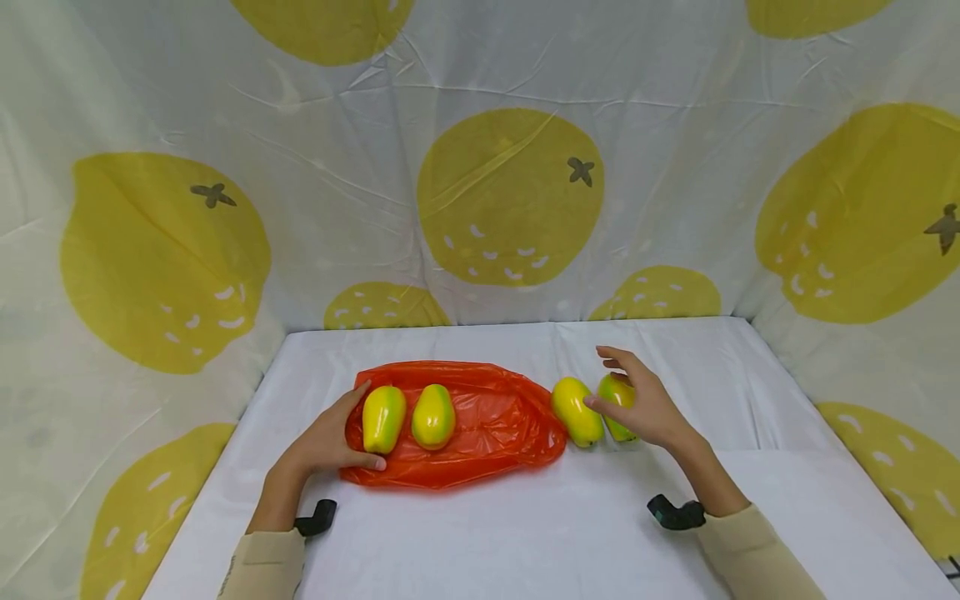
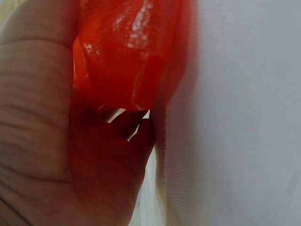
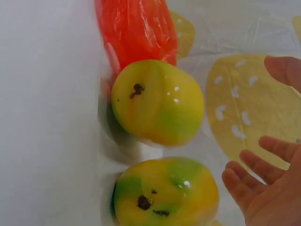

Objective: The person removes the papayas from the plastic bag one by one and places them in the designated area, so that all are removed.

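Observation:
A red plastic bag [image 1: 487, 417] lies spread on the white-covered table, with two yellow-green mangoes, a left one [image 1: 383, 421] and a right one [image 1: 432, 417], on its left part. My left hand [image 1: 322, 437] grips the bag's left end, thumb at the front edge and fingers at the back. Right of the bag are two more mangoes, one [image 3: 157, 101] close against the bag's end and another [image 3: 167, 193] beside it. Above this farther pair hovers my right hand [image 1: 652, 408], fingers loosely spread and holding nothing; in the right wrist view it stands apart from both fruits.
A white cloth [image 1: 480, 542] covers the table. Behind and at both sides hangs a pale curtain [image 1: 660, 217] printed with large yellow fruits. Each wrist carries a black camera mount, the left one [image 1: 317, 518] and the right one [image 1: 675, 512].

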A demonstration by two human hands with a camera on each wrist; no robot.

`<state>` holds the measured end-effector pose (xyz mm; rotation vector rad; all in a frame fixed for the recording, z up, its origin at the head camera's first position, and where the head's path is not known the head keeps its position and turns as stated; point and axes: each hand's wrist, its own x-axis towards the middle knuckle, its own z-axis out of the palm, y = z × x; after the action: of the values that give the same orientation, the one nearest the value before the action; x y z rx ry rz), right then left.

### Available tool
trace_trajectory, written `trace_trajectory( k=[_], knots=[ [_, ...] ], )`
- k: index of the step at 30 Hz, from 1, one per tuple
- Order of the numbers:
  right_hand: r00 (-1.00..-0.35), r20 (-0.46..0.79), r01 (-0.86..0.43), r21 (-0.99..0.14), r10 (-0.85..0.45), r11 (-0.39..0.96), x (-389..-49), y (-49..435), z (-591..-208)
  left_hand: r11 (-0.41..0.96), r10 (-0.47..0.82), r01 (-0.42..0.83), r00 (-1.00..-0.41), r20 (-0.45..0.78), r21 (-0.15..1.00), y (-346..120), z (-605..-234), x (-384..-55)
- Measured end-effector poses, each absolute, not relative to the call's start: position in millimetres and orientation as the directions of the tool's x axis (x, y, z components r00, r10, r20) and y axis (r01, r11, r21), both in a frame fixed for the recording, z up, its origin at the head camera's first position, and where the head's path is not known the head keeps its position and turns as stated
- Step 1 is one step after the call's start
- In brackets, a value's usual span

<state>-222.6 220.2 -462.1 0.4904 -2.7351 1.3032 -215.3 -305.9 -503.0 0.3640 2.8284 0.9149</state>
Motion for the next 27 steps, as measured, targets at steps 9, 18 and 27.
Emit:
trace_trajectory(
  k=[9, 18, 27],
  knots=[
    [-0.920, 0.241, -0.377, -0.763, -0.311, 0.525, -222.1, 199.2, -457.4, 0.790, 0.264, 0.171, -0.961, -0.076, 0.589, -306.4, -505.6, -216.6],
    [-0.919, 0.206, -0.360, -0.786, -0.337, 0.502, -221.1, 176.3, -455.8, 0.787, 0.264, 0.163, -0.961, -0.086, 0.595, -306.4, -505.4, -217.2],
    [-0.925, 0.150, -0.316, -0.816, -0.350, 0.484, -222.7, 156.9, -458.3, 0.791, 0.262, 0.157, -0.961, -0.094, 0.591, -306.3, -503.8, -217.8]
  ],
)
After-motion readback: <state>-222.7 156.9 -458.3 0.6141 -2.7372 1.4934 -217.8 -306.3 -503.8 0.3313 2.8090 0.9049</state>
